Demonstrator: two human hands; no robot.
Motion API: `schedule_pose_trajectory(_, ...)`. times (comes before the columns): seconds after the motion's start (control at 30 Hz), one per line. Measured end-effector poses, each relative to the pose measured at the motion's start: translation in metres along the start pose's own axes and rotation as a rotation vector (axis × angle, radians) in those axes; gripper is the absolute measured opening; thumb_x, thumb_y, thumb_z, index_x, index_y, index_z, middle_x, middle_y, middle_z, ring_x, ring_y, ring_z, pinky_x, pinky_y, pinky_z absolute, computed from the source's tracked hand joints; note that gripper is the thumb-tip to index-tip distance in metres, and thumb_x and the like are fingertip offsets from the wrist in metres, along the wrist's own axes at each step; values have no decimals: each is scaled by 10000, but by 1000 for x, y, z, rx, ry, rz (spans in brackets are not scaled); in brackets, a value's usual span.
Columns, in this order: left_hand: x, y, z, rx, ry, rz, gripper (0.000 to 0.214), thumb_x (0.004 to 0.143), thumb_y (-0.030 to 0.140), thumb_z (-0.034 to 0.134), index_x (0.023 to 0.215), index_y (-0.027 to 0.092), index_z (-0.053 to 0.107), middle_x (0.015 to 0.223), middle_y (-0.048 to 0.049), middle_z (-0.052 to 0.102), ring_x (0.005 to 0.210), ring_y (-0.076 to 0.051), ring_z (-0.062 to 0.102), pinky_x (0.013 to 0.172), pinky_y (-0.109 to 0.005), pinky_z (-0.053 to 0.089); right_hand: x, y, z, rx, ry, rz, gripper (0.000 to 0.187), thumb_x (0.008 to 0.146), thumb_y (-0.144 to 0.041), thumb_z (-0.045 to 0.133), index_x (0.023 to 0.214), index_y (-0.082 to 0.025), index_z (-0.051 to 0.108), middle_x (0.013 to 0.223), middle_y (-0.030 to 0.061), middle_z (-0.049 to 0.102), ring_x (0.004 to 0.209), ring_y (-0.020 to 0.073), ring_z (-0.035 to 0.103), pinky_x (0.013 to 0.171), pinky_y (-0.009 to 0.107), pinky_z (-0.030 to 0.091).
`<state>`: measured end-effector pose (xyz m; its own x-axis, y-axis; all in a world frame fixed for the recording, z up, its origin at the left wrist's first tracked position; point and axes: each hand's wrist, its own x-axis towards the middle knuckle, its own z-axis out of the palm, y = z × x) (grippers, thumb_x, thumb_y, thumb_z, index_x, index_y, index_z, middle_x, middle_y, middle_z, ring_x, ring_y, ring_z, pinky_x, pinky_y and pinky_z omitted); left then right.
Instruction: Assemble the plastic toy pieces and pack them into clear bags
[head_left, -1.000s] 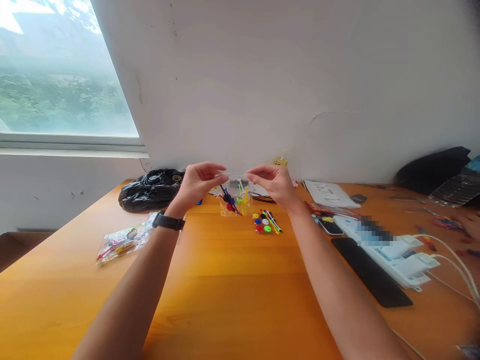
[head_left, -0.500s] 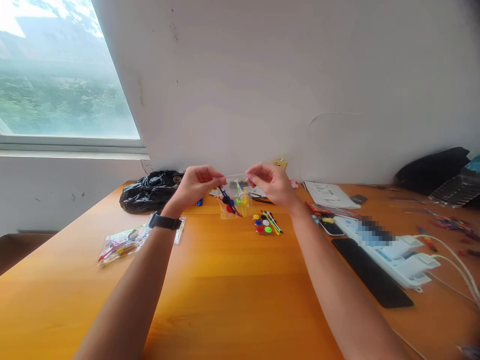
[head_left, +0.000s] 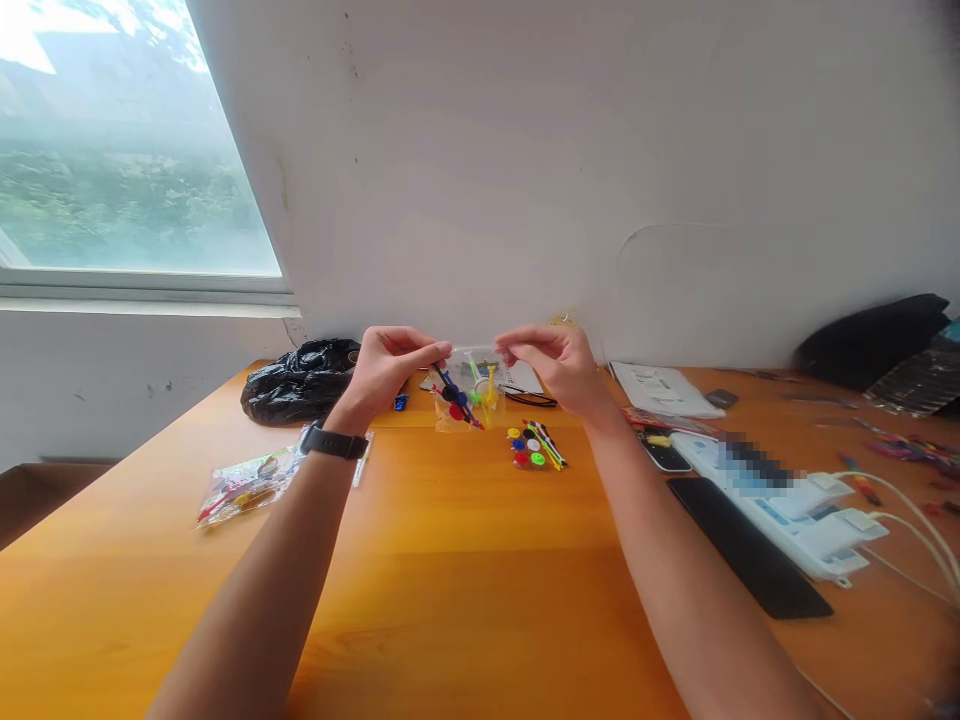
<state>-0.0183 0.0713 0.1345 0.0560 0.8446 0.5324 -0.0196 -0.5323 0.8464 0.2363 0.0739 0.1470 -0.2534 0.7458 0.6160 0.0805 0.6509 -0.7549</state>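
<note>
A clear plastic bag [head_left: 489,408] hangs above the table, with blue, black, red, yellow and green plastic pieces inside. My left hand [head_left: 394,368] pinches its top left corner between thumb and fingers. At the top right corner, my right hand [head_left: 553,362] is closed on the bag's edge in the same way. Below and right of the bag, small round coloured pieces [head_left: 533,445] lie in rows on the table. Beside them is a bundle of thin coloured sticks [head_left: 551,448].
A filled clear bag [head_left: 244,490] and a black plastic bag [head_left: 300,382] lie to the left. On the right are a white power strip [head_left: 757,490] with plugs and cables, a black phone-like slab [head_left: 750,545] and papers [head_left: 664,388]. The wall stands behind the table [head_left: 465,600].
My right hand has shifted slightly right, and the bag's top edge looks a little wider between the hands. Both hands keep their pinch; the coloured pieces inside have swung slightly.
</note>
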Motion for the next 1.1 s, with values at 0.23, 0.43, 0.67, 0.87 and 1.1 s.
schedule_pose_trajectory(0.23, -3, 12, 10, 30, -129, 70, 332, 710, 356, 943, 913, 162, 767, 849, -54, 787, 759, -175, 753, 742, -304, 647, 0, -12, 9, -205, -77, -49, 448, 817, -573, 827, 1099, -233, 748, 995, 56, 728, 896, 210, 670, 793, 347, 568)
schedule_pose_trajectory(0.43, -6, 25, 13, 319, -212, 149, 253, 852, 383, 827, 985, 168, 832, 926, -75, 808, 855, -195, 753, 782, -286, 632, 0, -17, 14, -260, -229, -51, 426, 928, -594, 692, 886, -180, 784, 881, 69, 738, 813, 200, 656, 711, 329, 509)
schedule_pose_trajectory(0.67, -8, 35, 8, 437, -239, 64, 293, 863, 441, 801, 817, 153, 783, 746, -43, 762, 665, -144, 691, 587, -217, 545, 2, -14, -3, -246, -222, 36, 361, 864, -535, 783, 885, -175, 811, 825, 63, 758, 771, 191, 656, 677, 316, 493)
schedule_pose_trajectory(0.87, -3, 28, -2, 437, -224, 53, 322, 820, 451, 837, 775, 140, 768, 707, -46, 742, 628, -133, 657, 550, -215, 503, 2, -9, -15, -192, -253, 123, 387, 815, -554, 817, 880, -172, 813, 782, 55, 742, 681, 159, 616, 594, 294, 449)
schedule_pose_trajectory(1.1, -6, 34, -8, 460, -299, 114, 295, 846, 441, 813, 861, 151, 760, 831, -64, 769, 755, -154, 700, 690, -240, 570, 1, -8, -13, -154, -242, 139, 378, 810, -539, 833, 876, -167, 811, 725, 37, 699, 613, 129, 538, 530, 281, 371)
